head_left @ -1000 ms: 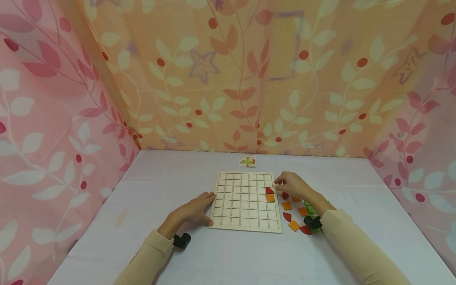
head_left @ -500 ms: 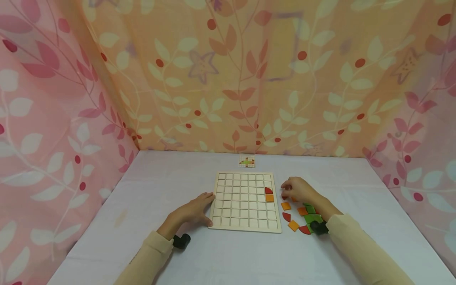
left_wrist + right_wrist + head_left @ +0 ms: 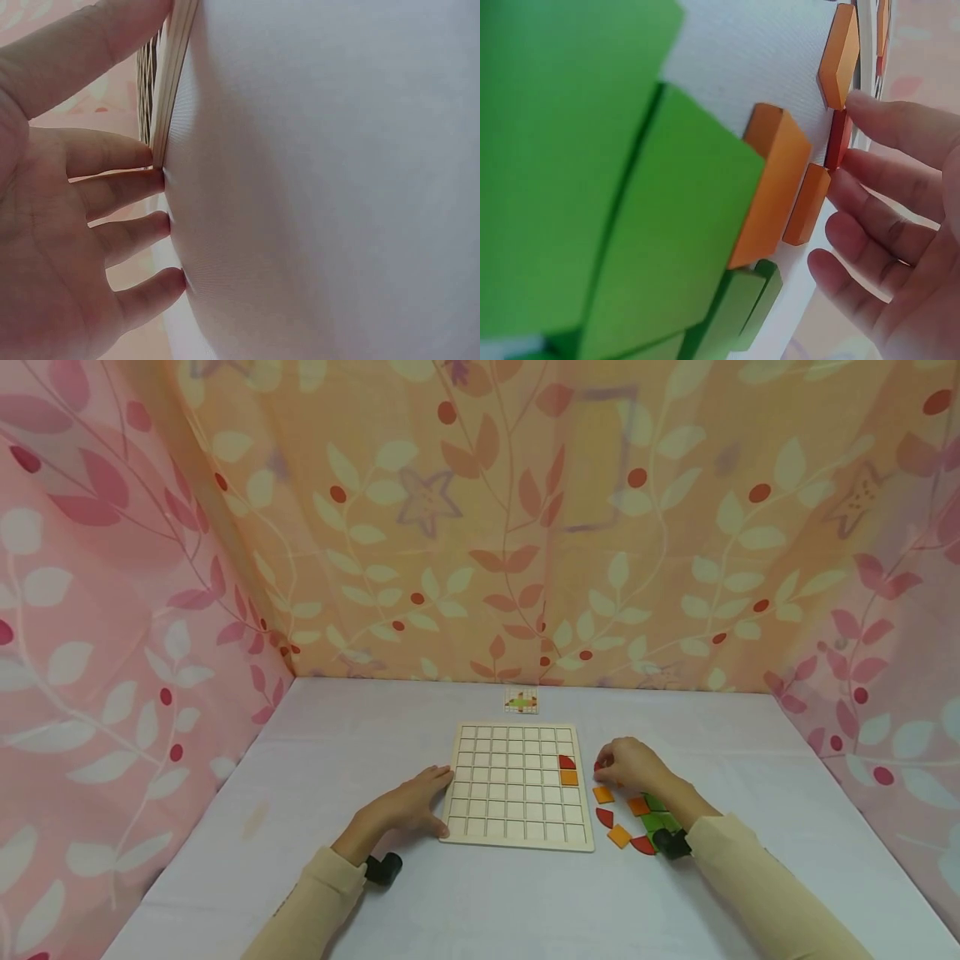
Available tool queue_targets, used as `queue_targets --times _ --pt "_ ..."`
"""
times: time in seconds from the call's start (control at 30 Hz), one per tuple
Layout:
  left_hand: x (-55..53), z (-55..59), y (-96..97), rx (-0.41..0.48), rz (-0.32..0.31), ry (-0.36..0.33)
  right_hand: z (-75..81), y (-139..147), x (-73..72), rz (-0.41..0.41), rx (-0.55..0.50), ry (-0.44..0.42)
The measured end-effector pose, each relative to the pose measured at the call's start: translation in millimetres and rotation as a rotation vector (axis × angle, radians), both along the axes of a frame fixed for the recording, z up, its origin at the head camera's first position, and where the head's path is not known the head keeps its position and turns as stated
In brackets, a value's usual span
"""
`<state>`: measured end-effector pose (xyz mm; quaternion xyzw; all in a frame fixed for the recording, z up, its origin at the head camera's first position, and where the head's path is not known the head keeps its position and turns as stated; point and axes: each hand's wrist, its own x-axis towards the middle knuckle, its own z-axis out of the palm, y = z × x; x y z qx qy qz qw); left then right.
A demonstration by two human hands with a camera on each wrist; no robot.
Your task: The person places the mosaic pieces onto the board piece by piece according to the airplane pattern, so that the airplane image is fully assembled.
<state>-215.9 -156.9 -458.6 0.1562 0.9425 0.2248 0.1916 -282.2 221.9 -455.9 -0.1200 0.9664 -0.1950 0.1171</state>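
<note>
Red tile (image 3: 839, 139), seemingly pinched by right hand (image 3: 636, 767); left hand (image 3: 405, 803), fingers extended, against edge of board (image 3: 513, 789) bearing 2 other tiles (image 3: 568, 777).

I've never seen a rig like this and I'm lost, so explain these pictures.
No machine here: a person works bare-handed. The wide picture comes from a camera worn on the head; each close-up, from one on a wrist. On the white tablecloth lies a wooden grid board holding two tiles, with a small printed card beyond it and loose red, orange and green tiles to its right. The left hand touches the board's left edge. The right hand pinches a red tile between its fingers; I can't tell whether it's lifted.
</note>
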Motion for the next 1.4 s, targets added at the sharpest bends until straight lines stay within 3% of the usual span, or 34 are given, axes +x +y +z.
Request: queue_targets --times 0.47,0.93,1.4 --pt "-1.5 -2.7 -2.0 0.009 -0.013 0.009 0.6 0.7 -4.4 0.116 -0.045 0.063" --pt "-0.9 -1.8 -2.1 0.013 -0.016 0.013 3.4 -1.2 -0.3 -0.052 0.028 0.057" --pt "0.2 -0.3 -1.6 0.008 -0.013 0.009 2.2 -4.2 -4.2 -0.004 0.044 0.067"
